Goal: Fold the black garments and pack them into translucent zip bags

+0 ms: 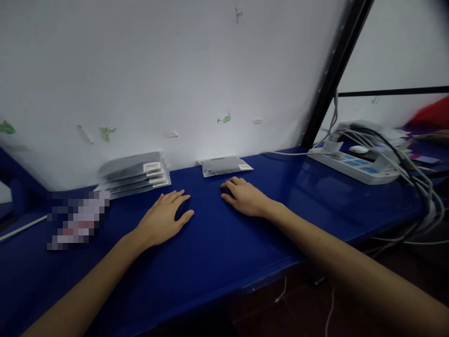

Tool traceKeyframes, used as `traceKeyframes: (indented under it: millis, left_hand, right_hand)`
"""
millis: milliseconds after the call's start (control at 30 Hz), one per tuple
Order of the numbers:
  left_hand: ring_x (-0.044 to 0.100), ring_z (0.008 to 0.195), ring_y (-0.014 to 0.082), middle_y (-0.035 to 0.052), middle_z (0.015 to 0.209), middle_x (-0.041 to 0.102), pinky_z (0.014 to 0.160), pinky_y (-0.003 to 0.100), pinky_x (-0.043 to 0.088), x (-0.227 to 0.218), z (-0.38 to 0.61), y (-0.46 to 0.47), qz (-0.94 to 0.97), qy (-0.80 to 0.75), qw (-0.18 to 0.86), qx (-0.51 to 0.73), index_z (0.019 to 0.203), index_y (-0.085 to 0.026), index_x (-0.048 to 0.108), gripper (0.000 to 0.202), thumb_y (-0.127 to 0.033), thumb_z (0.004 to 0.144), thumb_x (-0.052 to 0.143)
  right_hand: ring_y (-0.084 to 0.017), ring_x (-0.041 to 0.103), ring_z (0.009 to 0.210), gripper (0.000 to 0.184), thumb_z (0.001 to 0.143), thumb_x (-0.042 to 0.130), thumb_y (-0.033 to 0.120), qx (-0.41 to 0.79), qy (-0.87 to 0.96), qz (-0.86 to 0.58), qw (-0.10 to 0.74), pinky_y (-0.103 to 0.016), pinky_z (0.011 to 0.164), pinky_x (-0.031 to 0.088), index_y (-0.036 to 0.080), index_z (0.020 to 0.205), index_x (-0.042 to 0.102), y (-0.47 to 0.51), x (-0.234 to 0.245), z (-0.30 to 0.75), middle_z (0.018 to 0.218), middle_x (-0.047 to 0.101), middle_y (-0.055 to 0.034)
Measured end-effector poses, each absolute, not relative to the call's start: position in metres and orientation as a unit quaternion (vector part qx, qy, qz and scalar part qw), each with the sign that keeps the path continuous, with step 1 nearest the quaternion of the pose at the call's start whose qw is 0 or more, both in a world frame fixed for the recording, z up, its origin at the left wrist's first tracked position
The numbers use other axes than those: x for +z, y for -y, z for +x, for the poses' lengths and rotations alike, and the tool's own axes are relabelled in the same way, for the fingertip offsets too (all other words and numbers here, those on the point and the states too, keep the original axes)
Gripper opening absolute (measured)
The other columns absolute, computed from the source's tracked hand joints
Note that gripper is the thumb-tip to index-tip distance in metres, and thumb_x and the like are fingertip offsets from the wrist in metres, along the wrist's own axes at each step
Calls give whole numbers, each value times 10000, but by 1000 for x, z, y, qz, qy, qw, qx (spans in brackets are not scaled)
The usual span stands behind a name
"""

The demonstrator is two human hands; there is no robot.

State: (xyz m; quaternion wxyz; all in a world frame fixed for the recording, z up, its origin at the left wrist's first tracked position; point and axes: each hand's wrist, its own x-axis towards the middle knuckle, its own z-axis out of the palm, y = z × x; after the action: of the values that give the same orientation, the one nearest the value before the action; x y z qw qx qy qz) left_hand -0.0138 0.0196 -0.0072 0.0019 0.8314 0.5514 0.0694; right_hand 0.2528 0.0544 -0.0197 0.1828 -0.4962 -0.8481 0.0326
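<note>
My left hand (164, 217) lies palm down on the blue table (210, 262), fingers stretched and thumb apart, holding nothing. Just beyond its fingertips is a stack of several grey plastic packets (131, 171) with white labels, close to the wall. My right hand (244, 195) rests on the table too, its fingers loosely bent and slightly apart, with nothing seen in it. A single grey packet (222, 165) with a white label lies flat a little behind the right hand, not touching it.
A blurred-out pinkish item (82, 220) lies at the left. On the right stands a white power strip (354, 166) with bundled cables (426, 187) hanging over the table edge. A white wall (196, 70) and a black metal post (333, 70) bound the back.
</note>
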Motion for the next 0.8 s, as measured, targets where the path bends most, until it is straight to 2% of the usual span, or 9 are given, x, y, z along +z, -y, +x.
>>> traceKeyframes:
  millis: [233, 567, 800]
  left_hand:
    - [306, 1440, 285, 74, 1543, 392, 1195, 498, 178, -13, -15, -22, 832, -549, -5, 82, 1408, -233, 490, 627, -618, 928, 370]
    - [318, 1431, 314, 92, 1525, 418, 1181, 540, 200, -16, -15, -21, 837, -537, 2, 107, 1397, -219, 501, 610, -599, 933, 391]
    - [301, 1438, 316, 107, 1534, 401, 1179, 535, 205, -10, -13, -15, 842, -532, 4, 88, 1424, -191, 473, 607, -558, 951, 370]
  right_hand:
    - [-302, 536, 1185, 418, 966, 441, 377, 38, 850, -496, 172, -443, 986, 438, 154, 1293, 575, -56, -20, 253, 1248, 582, -170]
    - [-299, 575, 1140, 381, 937, 480, 374, 44, 842, -494, 210, -454, 974, 458, 159, 1218, 621, -61, -22, 256, 1204, 625, -161]
    - [-332, 539, 1170, 463, 911, 481, 379, -51, 795, -549, 253, -466, 985, 431, 118, 1288, 548, -90, -20, 268, 1244, 572, -205]
